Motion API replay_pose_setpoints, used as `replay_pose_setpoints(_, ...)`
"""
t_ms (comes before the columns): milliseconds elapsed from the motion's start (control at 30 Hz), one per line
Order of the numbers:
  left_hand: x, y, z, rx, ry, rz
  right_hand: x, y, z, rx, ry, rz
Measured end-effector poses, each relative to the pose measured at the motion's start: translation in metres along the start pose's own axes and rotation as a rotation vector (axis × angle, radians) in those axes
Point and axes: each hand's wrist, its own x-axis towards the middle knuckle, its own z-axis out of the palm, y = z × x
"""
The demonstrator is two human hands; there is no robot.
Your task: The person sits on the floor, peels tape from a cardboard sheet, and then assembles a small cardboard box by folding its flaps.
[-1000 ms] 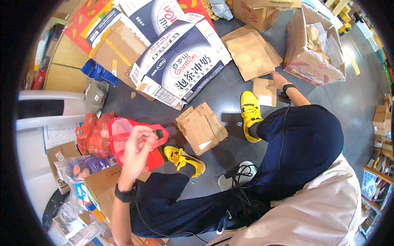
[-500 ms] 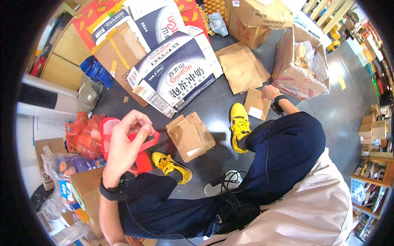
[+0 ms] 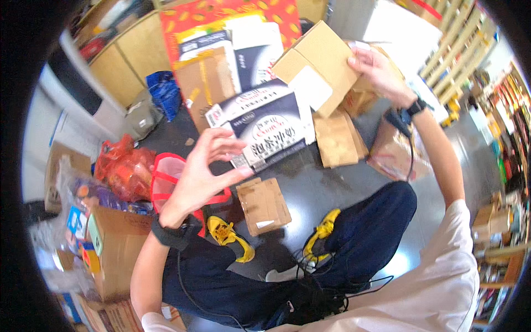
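Note:
My right hand is closed on the edge of a flat tan cardboard box with a white label, held up off the floor at the upper middle. My left hand hangs with thumb and fingers apart and nothing between them. Beyond it lies a large flattened white-and-dark-blue carton. A pink bag with red edging is partly hidden behind the left hand. A small stack of flattened brown cardboard rests on the floor between my yellow shoes.
More flattened cardboard lies near an open box on the right. At left are an orange-red plastic bag, a brown box and a blue bag. A red patterned sheet stands at the back. Crowded shelves line the right.
My right hand has lifted the labelled cardboard box from the floor, up and forward. My left hand has moved right and spread its fingers. The whole view has shifted.

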Motion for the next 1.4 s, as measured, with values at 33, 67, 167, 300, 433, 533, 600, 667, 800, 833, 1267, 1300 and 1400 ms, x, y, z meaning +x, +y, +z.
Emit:
replay_pose_setpoints(33, 0.004, 0.005, 0.003, -0.058, 0.012, 0.099, -0.003, -0.028, 0.023, 0.198, -0.042, 0.016)
replay_pose_setpoints(67, -0.001, 0.012, 0.003, -0.105, 0.024, 0.186, -0.011, -0.051, 0.054, 0.41, -0.093, 0.037)
replay_pose_setpoints(167, -0.009, 0.017, 0.004, 0.112, -0.026, 0.383, -0.031, -0.066, 0.117, 0.611, -0.246, 0.0)
replay_pose_setpoints(300, -0.023, 0.038, 0.011, -0.207, -0.118, 0.386, -0.051, -0.082, 0.168, 0.847, -0.453, 0.035)
replay_pose_setpoints(433, -0.029, 0.033, 0.013, 0.007, 0.165, 0.275, -0.046, -0.066, 0.171, 0.747, -0.463, 0.216)
replay_pose_setpoints(533, -0.024, 0.022, 0.002, 0.139, 0.244, 0.084, -0.049, -0.053, 0.181, 0.659, -0.435, 0.283)
replay_pose_setpoints(600, -0.015, 0.012, 0.005, 0.107, 0.349, 0.073, -0.05, -0.054, 0.178, 0.534, -0.381, 0.246)
replay_pose_setpoints(667, -0.005, 0.009, -0.001, 0.173, 0.499, 0.094, -0.049, -0.052, 0.172, 0.681, -0.378, 0.292)
replay_pose_setpoints(800, 0.002, -0.003, -0.015, 0.163, 0.621, 0.024, -0.047, -0.055, 0.161, 0.742, -0.287, 0.171)
replay_pose_setpoints(833, 0.003, -0.008, -0.017, 0.168, 0.607, 0.021, -0.047, -0.047, 0.163, 0.627, -0.297, 0.102)
replay_pose_setpoints(1267, 0.01, -0.014, -0.024, -0.029, 0.724, 0.011, -0.032, 0.009, 0.127, 0.559, 0.07, 0.119)
replay_pose_setpoints(1300, 0.011, -0.013, -0.022, -0.08, 0.69, 0.021, -0.031, 0.014, 0.122, 0.576, 0.063, 0.129)
replay_pose_setpoints(1400, 0.011, -0.018, -0.019, -0.132, 0.641, 0.018, -0.034, 0.023, 0.118, 0.599, 0.045, 0.127)
